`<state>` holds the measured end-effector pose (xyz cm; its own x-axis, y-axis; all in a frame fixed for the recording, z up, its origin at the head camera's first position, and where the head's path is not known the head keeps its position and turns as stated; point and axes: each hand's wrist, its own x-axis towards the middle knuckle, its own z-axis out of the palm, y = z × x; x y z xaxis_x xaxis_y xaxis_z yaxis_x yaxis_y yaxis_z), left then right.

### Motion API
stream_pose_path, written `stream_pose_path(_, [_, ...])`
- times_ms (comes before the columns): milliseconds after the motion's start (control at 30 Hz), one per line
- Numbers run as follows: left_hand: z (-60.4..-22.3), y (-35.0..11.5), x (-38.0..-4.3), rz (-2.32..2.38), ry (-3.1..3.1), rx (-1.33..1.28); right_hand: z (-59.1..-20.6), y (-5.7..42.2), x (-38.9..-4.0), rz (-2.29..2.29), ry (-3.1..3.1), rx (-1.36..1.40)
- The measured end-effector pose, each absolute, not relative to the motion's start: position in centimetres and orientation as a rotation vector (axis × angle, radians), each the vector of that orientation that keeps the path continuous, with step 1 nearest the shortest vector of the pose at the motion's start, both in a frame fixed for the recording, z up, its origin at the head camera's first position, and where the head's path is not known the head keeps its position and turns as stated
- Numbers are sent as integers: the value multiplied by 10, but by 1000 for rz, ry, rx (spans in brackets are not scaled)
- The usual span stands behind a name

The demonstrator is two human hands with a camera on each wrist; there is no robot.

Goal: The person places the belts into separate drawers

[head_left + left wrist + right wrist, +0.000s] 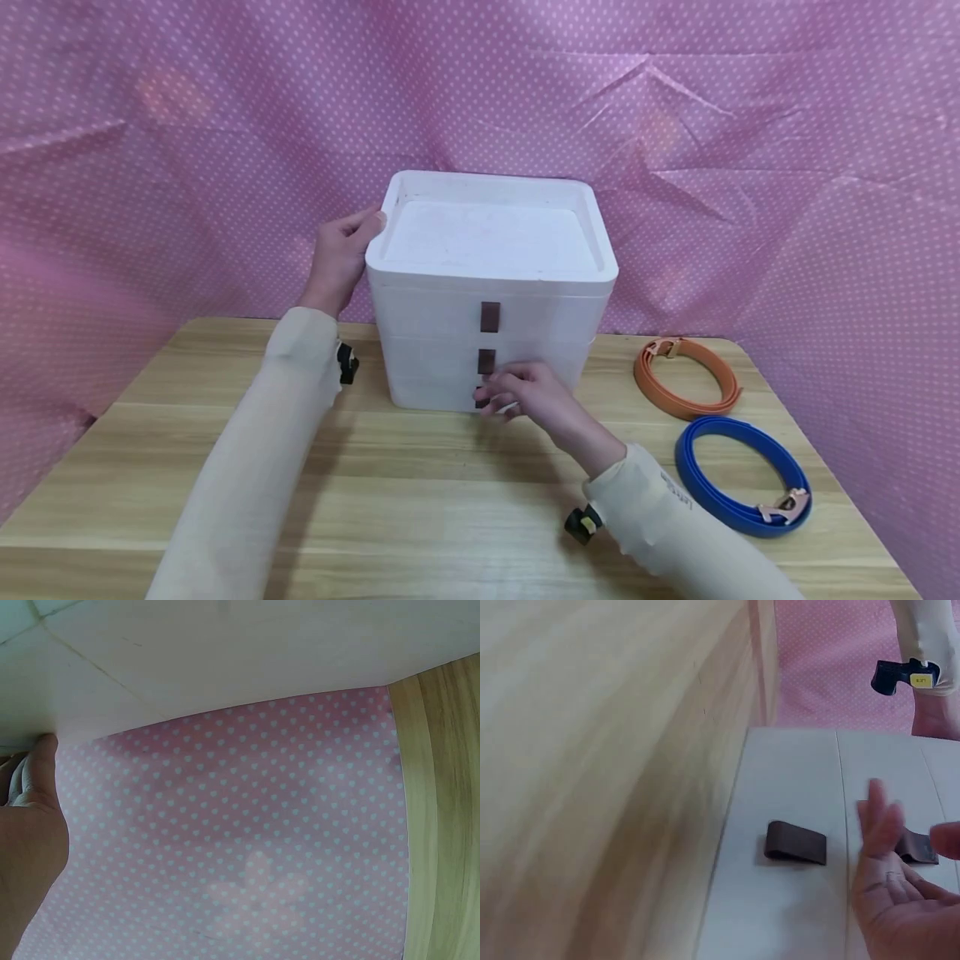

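Note:
A white three-drawer storage box (427, 312) stands on the table, its drawers closed. One dark brown pull tab (490, 317) is on each drawer front. My left hand (341, 254) holds the box's upper left edge, with the thumb over the rim; in the left wrist view the fingers (41, 772) meet the white side wall. My right hand (536, 396) is in front of the lower drawers, fingers spread and loosely bent. The right wrist view shows the lowest tab (796, 844) free of the fingers, while the middle tab (917, 847) is partly hidden behind them.
An orange coiled belt (686, 408) lies on the wooden table (420, 517) to the right of the box. Nearer the front is a blue coiled belt (697, 479) with a gold-toned buckle. A pink dotted cloth (225, 167) hangs behind and at both sides.

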<state>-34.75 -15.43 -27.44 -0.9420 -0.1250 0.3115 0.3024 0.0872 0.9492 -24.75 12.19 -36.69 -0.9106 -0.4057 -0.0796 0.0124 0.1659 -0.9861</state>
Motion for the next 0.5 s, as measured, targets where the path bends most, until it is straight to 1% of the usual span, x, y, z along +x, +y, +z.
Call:
stream_pose_path(200, [-273, -154, -348, -1916, -2085, -161, -372, 121, -248, -1922, 2024, -354])
stream_pose_path(500, [-275, -155, -347, -1934, -2070, -170, -375, 116, -249, -1917, 1909, -412])
